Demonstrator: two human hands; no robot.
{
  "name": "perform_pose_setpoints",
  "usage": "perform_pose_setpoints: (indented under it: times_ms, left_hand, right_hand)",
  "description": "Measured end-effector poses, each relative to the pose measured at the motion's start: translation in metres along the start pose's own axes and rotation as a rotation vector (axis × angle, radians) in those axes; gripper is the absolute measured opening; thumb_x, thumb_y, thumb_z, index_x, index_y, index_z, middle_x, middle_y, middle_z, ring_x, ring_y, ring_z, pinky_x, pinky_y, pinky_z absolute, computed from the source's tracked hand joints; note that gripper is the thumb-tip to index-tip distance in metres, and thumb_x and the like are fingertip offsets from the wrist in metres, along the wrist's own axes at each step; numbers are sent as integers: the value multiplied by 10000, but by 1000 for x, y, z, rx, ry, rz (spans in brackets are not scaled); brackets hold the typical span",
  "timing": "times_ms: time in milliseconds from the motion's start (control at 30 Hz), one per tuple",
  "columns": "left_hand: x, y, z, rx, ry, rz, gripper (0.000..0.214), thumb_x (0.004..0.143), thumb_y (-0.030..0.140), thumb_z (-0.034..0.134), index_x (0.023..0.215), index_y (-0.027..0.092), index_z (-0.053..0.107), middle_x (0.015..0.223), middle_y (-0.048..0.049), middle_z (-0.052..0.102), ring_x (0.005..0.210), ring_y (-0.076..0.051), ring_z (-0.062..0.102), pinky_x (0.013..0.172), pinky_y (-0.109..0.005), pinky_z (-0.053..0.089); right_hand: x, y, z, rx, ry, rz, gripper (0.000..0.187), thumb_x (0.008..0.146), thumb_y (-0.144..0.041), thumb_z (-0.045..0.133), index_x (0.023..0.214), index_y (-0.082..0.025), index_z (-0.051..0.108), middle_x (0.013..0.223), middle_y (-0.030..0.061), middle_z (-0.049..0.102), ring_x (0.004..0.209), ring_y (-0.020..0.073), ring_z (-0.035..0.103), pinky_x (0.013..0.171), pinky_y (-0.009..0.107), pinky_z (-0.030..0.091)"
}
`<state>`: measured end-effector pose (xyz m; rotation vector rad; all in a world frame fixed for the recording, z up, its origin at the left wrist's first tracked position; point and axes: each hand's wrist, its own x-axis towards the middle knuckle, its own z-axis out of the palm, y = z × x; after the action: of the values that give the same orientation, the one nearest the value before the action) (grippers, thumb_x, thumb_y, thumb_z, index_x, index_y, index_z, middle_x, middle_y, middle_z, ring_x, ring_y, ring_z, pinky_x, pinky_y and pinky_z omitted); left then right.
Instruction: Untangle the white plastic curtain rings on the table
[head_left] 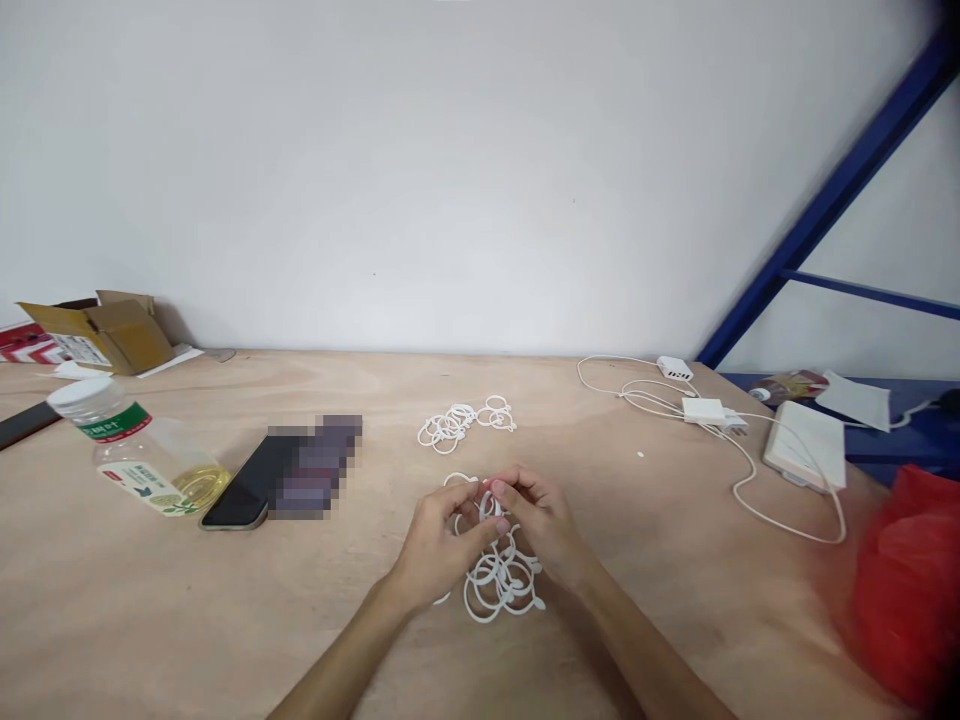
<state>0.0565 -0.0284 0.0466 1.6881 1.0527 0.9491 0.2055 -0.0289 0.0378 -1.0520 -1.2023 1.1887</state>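
Note:
My left hand (pixel 439 540) and my right hand (pixel 549 520) meet over the middle of the table, fingers pinched together. Between them they hold a small white plastic ring (pixel 489 503); its far part is hidden by the fingers. Below and around my hands lies a loose pile of white plastic rings (pixel 495 585), overlapping, several with a small flat tab. Farther back, apart from my hands, another cluster of similar white rings (pixel 446 430) lies flat on the wood.
To the left are a bottle of yellow liquid (pixel 139 475), a black phone (pixel 244 490) and an open cardboard box (pixel 112 335). On the right lie white cables with an adapter (pixel 703 411), a white box (pixel 806 445) and a red plastic bag (pixel 911 590). A wall (pixel 450 180) stands behind.

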Motion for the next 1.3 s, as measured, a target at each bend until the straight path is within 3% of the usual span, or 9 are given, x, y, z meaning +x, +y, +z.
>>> perform_pose_setpoints:
  times_ms: [267,433,567,633,800,933,1033,1167,1300]
  left_hand:
    - [-1,0,1,54,-32,32,182,785,324,617,810,153,676,633,21,565,644,-122,503,632,-234,395]
    - [2,-10,-2,203,36,52,293,738,307,669,997,171,664,796,-18,648,696,-150,563,677,-274,456]
    - [4,-23,-5,346,77,130,391,714,215,666,1102,179,633,1087,-87,651,1002,-235,578,900,-383,459]
    - [3,-27,-5,383,66,152,426,718,180,643,1144,186,620,1138,-89,636,1090,-254,540,961,-415,430]
    - [3,-25,-4,396,113,179,364,760,238,627,1122,199,628,1135,-83,621,1076,-253,530,955,-423,431]
    - [5,-27,-5,397,134,198,310,767,221,618,1076,195,633,1089,-81,625,1054,-248,527,947,-428,426]
    - [7,-30,-6,399,174,199,269,760,199,614,1028,189,637,1051,-82,628,1037,-247,529,931,-427,430]
    - [9,-32,-8,376,218,207,246,769,179,600,1011,205,634,1024,-66,636,1020,-235,538,920,-418,436]
    - [10,-33,-10,352,276,221,219,796,174,574,1007,207,622,1021,-59,641,1017,-220,548,922,-407,438]
  right_hand:
    - [0,4,-1,75,-24,54,260,712,-400,714,597,-180,636,601,-19,552,572,115,470,563,256,370]
    - [6,5,-5,61,28,80,267,719,-451,684,723,-184,699,639,-3,597,609,134,506,588,269,394]
    - [27,13,-15,-172,226,6,242,729,-405,655,781,-174,705,753,35,654,713,173,561,680,298,431]
    - [43,20,-19,-364,254,-60,199,745,-330,615,817,-165,701,857,69,676,784,196,586,740,321,445]
    - [80,35,-10,-692,150,-190,265,729,-163,543,937,-174,706,945,86,639,862,205,573,841,355,437]
    - [94,43,10,-774,45,-214,264,711,-232,641,964,-211,715,912,67,576,895,216,541,893,382,404]
    - [98,48,19,-838,11,-239,176,712,-274,674,871,-214,720,859,54,527,887,219,514,874,382,397]
    - [98,49,21,-820,-9,-275,46,730,-217,640,726,-218,686,794,32,518,860,204,507,838,353,393]
    - [93,43,14,-526,119,-268,80,740,-286,622,719,-211,638,784,24,575,820,193,527,807,337,404]
